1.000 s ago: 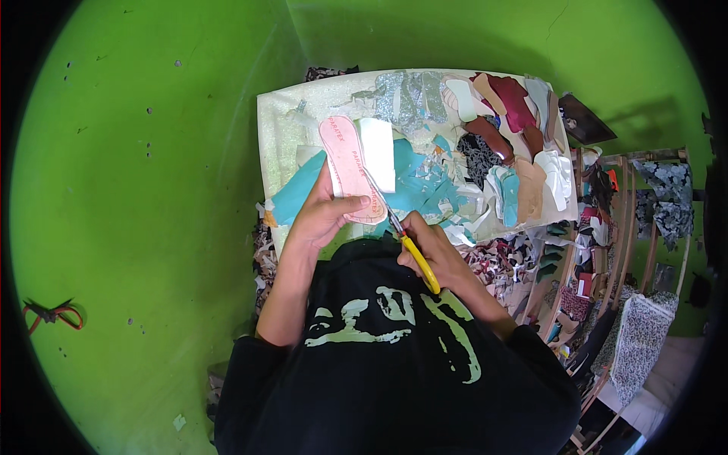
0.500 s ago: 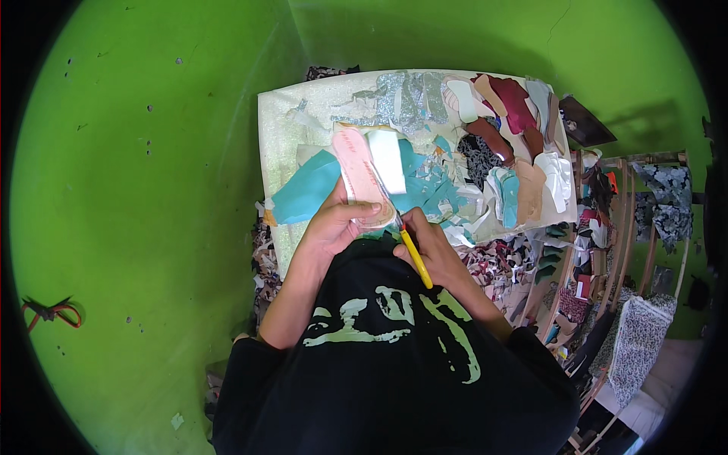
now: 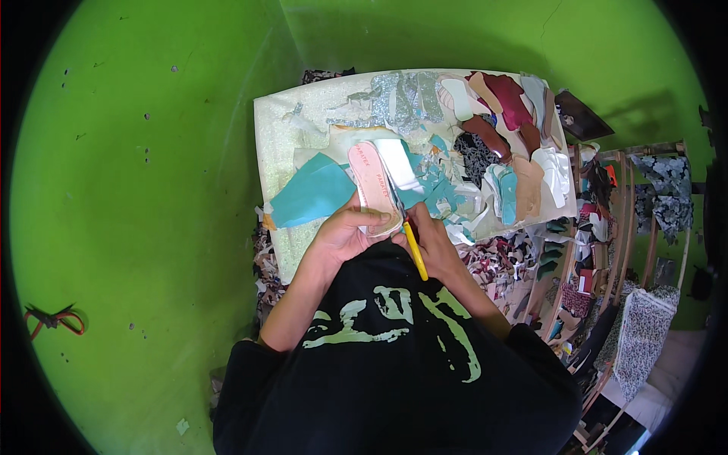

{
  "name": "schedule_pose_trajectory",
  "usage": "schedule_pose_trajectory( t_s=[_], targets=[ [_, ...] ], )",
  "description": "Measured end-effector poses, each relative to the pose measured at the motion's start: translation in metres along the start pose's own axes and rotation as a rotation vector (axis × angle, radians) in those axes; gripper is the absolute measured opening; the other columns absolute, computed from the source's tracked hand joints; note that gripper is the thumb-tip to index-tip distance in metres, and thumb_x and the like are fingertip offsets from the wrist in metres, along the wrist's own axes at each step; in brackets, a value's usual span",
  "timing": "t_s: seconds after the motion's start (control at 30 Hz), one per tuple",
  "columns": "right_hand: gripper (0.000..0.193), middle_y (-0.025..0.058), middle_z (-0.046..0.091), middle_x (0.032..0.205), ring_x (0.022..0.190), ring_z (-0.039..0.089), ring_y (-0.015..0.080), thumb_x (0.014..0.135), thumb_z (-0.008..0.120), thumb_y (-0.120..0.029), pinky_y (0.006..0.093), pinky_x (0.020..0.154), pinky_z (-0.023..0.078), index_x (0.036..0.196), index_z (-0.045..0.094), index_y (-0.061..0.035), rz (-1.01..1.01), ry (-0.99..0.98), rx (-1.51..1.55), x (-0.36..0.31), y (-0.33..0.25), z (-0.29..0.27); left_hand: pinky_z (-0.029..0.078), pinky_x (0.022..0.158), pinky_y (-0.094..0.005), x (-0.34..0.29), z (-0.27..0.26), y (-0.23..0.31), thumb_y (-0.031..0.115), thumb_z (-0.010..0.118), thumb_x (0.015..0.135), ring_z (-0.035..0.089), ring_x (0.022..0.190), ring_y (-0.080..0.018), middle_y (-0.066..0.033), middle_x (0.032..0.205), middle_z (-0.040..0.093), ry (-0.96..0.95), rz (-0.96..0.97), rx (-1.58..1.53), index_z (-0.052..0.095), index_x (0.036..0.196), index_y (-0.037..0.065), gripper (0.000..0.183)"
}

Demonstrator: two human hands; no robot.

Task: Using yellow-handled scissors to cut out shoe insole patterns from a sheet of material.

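My left hand (image 3: 341,231) grips the heel end of a pink insole (image 3: 369,171), thumb on top, with its toe end pointing away from me. White material (image 3: 400,163) sticks out along the insole's right edge. My right hand (image 3: 438,246) is closed around scissors with yellow handles (image 3: 416,254). Their blades lie against the right side of the insole, close to the heel; whether they are apart is too small to tell. A teal sheet (image 3: 312,195) lies on the table just beyond my left hand.
A pale, glittery table cover (image 3: 274,129) bears teal scraps (image 3: 440,186), maroon material (image 3: 509,98) and several cut sole shapes, such as a tan one (image 3: 528,188). Offcuts (image 3: 497,265) are heaped below its near edge. To the right stands a wooden rack (image 3: 626,220) with fabrics; green walls (image 3: 152,227) enclose the left and back.
The insole and the white material have shifted right and slightly toward me, with my left hand. The scissors' handles have swung to a steeper angle and look closer together.
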State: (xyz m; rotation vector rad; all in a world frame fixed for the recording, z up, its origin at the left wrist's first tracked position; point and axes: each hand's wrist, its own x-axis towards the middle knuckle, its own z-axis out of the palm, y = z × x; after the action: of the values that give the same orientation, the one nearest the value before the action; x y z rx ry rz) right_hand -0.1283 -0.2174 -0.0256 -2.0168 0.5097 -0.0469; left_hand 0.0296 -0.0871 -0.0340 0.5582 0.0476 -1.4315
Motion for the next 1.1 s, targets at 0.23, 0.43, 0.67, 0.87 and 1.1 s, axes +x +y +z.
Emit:
schedule_pose_trajectory(
  t_s=[0.23, 0.43, 0.67, 0.87, 1.1],
  targets=[
    [0.049, 0.0217, 0.059, 0.082, 0.076, 0.058, 0.0438, 0.09, 0.068, -0.038, 0.0476, 0.067, 0.045, 0.109, 0.041, -0.0022, -0.033, 0.045, 0.092, 0.005, 0.005, -0.001, 0.06, 0.072, -0.0311, 0.0, -0.004, -0.011, -0.011, 0.061, 0.079, 0.069, 0.086, -0.027, -0.0189, 0.113, 0.062, -0.1, -0.026, -0.014, 0.034, 0.144, 0.005, 0.072],
    [0.042, 0.0231, 0.059, 0.085, 0.079, 0.057, 0.0463, 0.092, 0.066, -0.03, 0.0478, 0.069, 0.045, 0.111, 0.04, -0.0016, 0.062, -0.034, 0.071, 0.004, 0.006, -0.009, 0.06, 0.071, -0.0301, 0.001, -0.006, -0.014, -0.009, 0.059, 0.078, 0.069, 0.089, -0.0285, -0.0202, 0.115, 0.06, -0.072, -0.051, -0.008, 0.032, 0.145, 0.004, 0.073],
    [0.046, 0.023, 0.06, 0.087, 0.079, 0.058, 0.0446, 0.093, 0.065, -0.034, 0.0455, 0.069, 0.045, 0.113, 0.04, -0.0014, -0.014, -0.031, 0.208, 0.008, 0.002, -0.009, 0.056, 0.067, -0.0306, 0.002, -0.007, -0.015, -0.008, 0.06, 0.08, 0.067, 0.09, -0.0218, -0.0149, 0.114, 0.059, -0.096, -0.101, -0.012, 0.033, 0.142, 0.01, 0.07],
    [0.045, 0.0157, 0.058, 0.071, 0.061, 0.06, 0.0307, 0.095, 0.063, -0.038, 0.0375, 0.056, 0.045, 0.108, 0.039, -0.0017, -0.088, -0.015, 0.226, 0.009, 0.011, -0.009, 0.057, 0.068, -0.0318, 0.0, -0.005, -0.014, -0.009, 0.06, 0.081, 0.067, 0.092, -0.0224, -0.0149, 0.116, 0.059, -0.124, -0.136, -0.053, 0.029, 0.146, 0.012, 0.075],
    [0.043, 0.0061, 0.051, 0.059, 0.037, 0.047, 0.0141, 0.097, 0.059, -0.04, 0.0254, 0.037, 0.036, 0.106, 0.039, -0.0034, -0.105, 0.033, 0.313, 0.003, 0.014, -0.006, 0.062, 0.068, -0.0337, -0.003, 0.005, -0.015, -0.012, 0.059, 0.08, 0.072, 0.083, -0.0292, -0.0193, 0.11, 0.064, -0.074, -0.089, -0.084, 0.027, 0.15, 0.01, 0.08]
  ],
)
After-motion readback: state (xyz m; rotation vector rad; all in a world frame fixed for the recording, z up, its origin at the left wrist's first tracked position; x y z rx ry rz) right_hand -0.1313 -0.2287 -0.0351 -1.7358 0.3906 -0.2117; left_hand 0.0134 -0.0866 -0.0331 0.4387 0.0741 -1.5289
